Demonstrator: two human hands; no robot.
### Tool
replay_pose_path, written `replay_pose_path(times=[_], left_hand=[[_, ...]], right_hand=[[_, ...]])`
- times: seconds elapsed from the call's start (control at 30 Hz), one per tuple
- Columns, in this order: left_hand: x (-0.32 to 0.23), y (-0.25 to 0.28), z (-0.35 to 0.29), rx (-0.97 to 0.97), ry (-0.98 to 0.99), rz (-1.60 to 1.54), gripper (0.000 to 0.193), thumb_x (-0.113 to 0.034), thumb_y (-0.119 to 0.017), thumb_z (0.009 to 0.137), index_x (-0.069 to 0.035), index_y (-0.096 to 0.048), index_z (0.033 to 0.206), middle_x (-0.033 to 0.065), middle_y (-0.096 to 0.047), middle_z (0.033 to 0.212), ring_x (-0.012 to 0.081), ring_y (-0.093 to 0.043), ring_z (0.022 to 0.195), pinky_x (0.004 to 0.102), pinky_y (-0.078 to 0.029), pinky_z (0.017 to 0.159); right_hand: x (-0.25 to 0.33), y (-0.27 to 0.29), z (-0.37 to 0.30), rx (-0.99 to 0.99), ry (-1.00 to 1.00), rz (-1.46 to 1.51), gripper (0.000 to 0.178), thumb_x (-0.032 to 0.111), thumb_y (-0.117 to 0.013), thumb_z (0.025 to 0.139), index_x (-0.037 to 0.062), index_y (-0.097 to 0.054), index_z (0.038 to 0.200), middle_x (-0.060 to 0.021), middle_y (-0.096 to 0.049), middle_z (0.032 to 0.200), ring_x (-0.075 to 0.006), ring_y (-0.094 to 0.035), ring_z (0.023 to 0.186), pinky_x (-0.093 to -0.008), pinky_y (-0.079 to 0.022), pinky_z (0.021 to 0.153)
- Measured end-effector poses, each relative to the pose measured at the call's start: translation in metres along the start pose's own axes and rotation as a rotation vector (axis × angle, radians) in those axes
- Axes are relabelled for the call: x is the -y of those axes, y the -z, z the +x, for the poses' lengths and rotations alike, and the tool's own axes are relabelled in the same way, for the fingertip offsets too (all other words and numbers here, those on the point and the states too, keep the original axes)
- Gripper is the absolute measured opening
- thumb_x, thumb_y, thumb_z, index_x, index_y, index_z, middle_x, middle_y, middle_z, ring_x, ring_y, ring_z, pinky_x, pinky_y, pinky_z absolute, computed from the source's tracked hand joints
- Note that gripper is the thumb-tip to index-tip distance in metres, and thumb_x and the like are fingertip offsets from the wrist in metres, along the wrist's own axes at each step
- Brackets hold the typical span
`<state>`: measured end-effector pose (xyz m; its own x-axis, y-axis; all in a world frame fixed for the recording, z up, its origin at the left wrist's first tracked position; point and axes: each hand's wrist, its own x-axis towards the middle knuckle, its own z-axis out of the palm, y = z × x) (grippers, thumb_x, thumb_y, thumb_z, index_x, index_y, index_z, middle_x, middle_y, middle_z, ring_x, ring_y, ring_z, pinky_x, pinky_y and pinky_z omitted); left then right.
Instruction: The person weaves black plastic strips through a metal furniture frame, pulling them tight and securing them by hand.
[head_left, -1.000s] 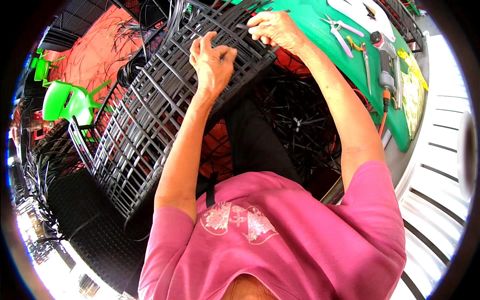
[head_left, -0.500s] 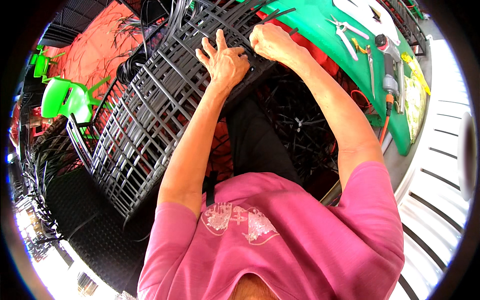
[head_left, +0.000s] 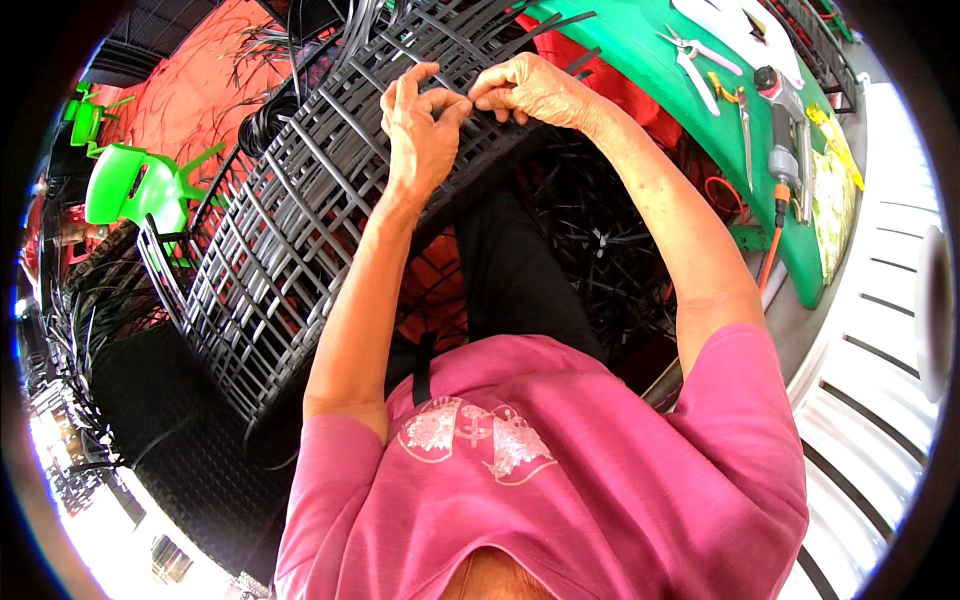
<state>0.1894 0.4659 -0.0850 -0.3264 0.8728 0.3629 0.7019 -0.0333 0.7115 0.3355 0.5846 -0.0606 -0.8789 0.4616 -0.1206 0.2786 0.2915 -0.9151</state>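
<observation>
A black woven frame (head_left: 290, 215) of bars and flat plastic strips leans across in front of me. Over its near right edge my two hands meet at the fingertips. My left hand (head_left: 415, 135) pinches thumb to forefinger, its other fingers raised and curved. From the right, my right hand (head_left: 540, 92) bends its fingers down and inward, thumb against forefinger, just above the loose black strips (head_left: 450, 45). Something small and dark shows between the touching fingertips; I cannot make out what it is.
A green table (head_left: 640, 50) at the right holds white-handled pruning shears (head_left: 690, 65), scissors (head_left: 744, 140) and a corded power tool (head_left: 780, 130). Green chairs (head_left: 150, 185) stand at the left on a red floor covering (head_left: 180, 95). A dark woven panel (head_left: 170, 440) lies lower left.
My left hand has moved slightly left and gone from spread fingers to a pinch. My right hand has shifted left and a little down, bringing its fingertips against the left hand's.
</observation>
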Motion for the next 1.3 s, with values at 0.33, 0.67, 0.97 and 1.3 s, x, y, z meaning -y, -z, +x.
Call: replay_pose_path(times=[0.33, 0.67, 0.97, 1.3], left_hand=[[0.015, -0.002, -0.027, 0.213, -0.079, 0.451, 0.020, -0.014, -0.059, 0.074, -0.009, -0.072, 0.088, 0.0196, -0.026, 0.144, 0.0492, -0.016, 0.131, 0.0691, -0.011, 0.102], [0.021, -0.012, -0.012, 0.078, 0.114, 0.402, 0.017, -0.025, -0.074, 0.068, -0.020, -0.074, 0.085, 0.0064, -0.039, 0.139, 0.0380, -0.026, 0.130, 0.0566, -0.014, 0.105], [0.013, 0.030, -0.028, -0.076, 0.035, -0.192, 0.009, -0.017, -0.071, 0.074, -0.009, -0.071, 0.077, 0.0045, -0.047, 0.129, 0.0298, -0.036, 0.120, 0.0423, -0.029, 0.103], [0.023, 0.040, -0.065, 0.109, -0.022, 0.447, 0.017, -0.020, -0.062, 0.080, -0.011, -0.072, 0.091, 0.0096, -0.036, 0.142, 0.0397, -0.024, 0.131, 0.0547, -0.017, 0.107]], right_hand=[[0.008, -0.023, 0.011, -0.214, 0.175, -0.683, 0.011, 0.004, -0.057, 0.066, 0.0021, -0.066, 0.071, -0.0189, -0.062, 0.069, -0.0358, -0.062, 0.067, -0.0399, -0.049, 0.063], [0.011, -0.033, 0.017, -0.170, 0.007, -0.594, 0.013, 0.003, -0.055, 0.068, 0.0030, -0.067, 0.072, -0.0136, -0.061, 0.059, -0.0309, -0.063, 0.059, -0.0389, -0.049, 0.059], [0.015, -0.044, -0.001, -0.033, 0.135, 0.036, 0.023, 0.015, -0.066, 0.083, 0.0044, -0.067, 0.103, 0.0003, -0.064, 0.088, -0.0070, -0.056, 0.067, -0.0229, -0.046, 0.057], [0.018, -0.049, 0.004, -0.111, 0.107, -0.296, 0.014, 0.014, -0.067, 0.070, 0.0008, -0.066, 0.074, -0.0143, -0.063, 0.063, -0.0264, -0.061, 0.054, -0.0318, -0.050, 0.053]])
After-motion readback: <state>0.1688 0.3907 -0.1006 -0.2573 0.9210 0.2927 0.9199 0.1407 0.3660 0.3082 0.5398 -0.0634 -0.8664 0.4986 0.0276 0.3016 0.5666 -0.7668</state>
